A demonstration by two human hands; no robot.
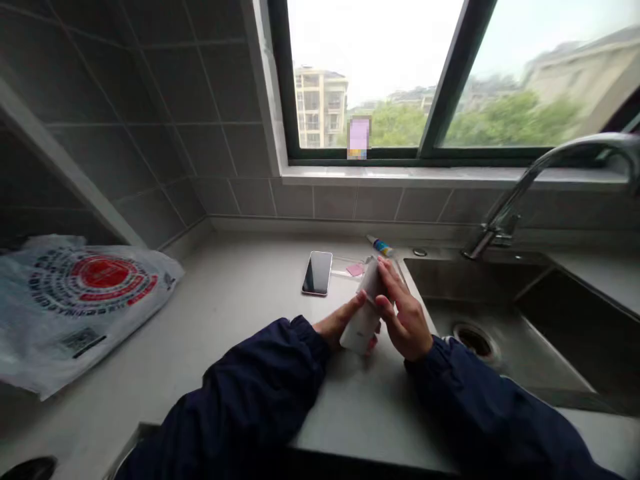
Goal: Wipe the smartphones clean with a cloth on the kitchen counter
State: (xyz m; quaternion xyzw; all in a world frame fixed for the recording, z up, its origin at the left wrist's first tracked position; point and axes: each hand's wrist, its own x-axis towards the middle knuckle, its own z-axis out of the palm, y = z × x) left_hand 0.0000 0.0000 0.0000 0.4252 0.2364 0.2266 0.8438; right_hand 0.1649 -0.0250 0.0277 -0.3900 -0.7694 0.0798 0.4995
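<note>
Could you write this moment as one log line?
left hand: holding white object | right hand: touching it | counter: phone, small tube, plastic bag | right: sink

1. The plastic bag (pixel 95 293) lies at the left on the countertop (pixel 235 287); the sink (pixel 500 333) is set in at the right.
2. The smartphone (pixel 317 273) lies between them, nearer the sink.
3. The small slip (pixel 355 269) lies just right of the smartphone.
4. The tube (pixel 381 246) lies behind the slab (pixel 361 323).
5. The faucet (pixel 493 230) stands behind the sink, below the window (pixel 370 67).
</note>
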